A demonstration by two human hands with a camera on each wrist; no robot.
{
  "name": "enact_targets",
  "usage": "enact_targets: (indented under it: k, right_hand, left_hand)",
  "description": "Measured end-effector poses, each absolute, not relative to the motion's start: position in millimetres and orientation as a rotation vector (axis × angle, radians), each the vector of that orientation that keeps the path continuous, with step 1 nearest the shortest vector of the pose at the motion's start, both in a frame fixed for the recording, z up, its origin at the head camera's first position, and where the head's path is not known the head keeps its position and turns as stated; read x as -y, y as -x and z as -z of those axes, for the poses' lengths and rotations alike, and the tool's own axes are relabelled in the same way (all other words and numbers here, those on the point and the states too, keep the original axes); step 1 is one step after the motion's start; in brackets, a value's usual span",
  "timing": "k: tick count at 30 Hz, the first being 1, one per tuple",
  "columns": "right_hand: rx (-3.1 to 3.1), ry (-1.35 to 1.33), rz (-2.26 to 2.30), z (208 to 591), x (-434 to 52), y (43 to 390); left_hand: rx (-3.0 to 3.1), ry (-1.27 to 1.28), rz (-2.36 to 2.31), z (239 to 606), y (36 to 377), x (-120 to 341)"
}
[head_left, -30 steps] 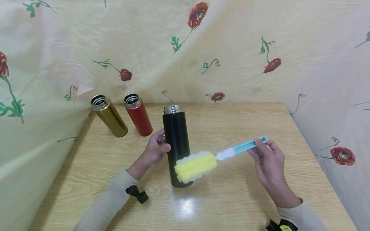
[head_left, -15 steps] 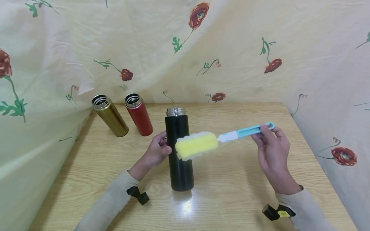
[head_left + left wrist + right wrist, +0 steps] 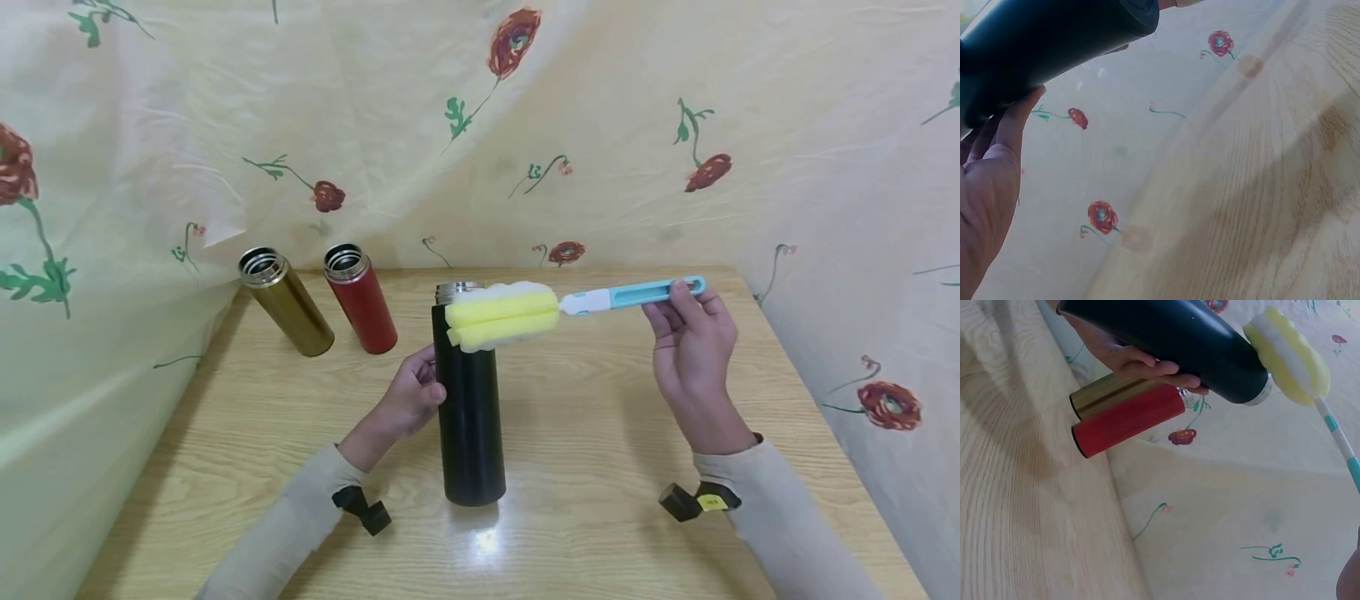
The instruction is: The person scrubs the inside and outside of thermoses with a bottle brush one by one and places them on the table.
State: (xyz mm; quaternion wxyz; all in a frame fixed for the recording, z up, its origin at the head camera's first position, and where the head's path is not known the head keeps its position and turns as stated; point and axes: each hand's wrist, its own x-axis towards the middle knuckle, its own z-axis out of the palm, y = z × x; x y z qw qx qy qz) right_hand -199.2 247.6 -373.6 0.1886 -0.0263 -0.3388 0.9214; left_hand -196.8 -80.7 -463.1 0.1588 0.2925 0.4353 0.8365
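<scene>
My left hand (image 3: 409, 393) grips a tall black thermos bottle (image 3: 472, 425) around its middle, thumb in front and fingers behind. The bottle stands nearly upright, its bare steel neck (image 3: 453, 291) at the top and its base off the table. A bottle brush (image 3: 588, 301) with a yellow and white sponge head (image 3: 510, 315) lies almost level in the air. My right hand (image 3: 693, 354) pinches the end of its light blue handle. In the head view the sponge covers part of the bottle's neck and shoulder; the right wrist view shows it beside the neck, perhaps touching.
A gold bottle (image 3: 291, 308) and a red bottle (image 3: 363, 302), both lidless, stand on the wooden table (image 3: 600, 533) at the back left. Flower-printed cloth (image 3: 615, 100) hangs behind the table and along both sides.
The brush has risen from the lower part of the black bottle to its neck and turned closer to level. The black bottle has shifted slightly right and lower in the head view.
</scene>
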Motion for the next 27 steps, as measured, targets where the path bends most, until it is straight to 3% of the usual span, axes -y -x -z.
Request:
enact_targets:
  k: [13,27]
  right_hand:
    - [1.02,0.199,-2.765,399,-248,188]
    - [1.241,0.058,-2.779,433,-256,160]
  left_hand:
    - [-1.261,-0.876,-2.416,462,200,82]
    - [-1.244,-0.833,-2.468,456,206,86]
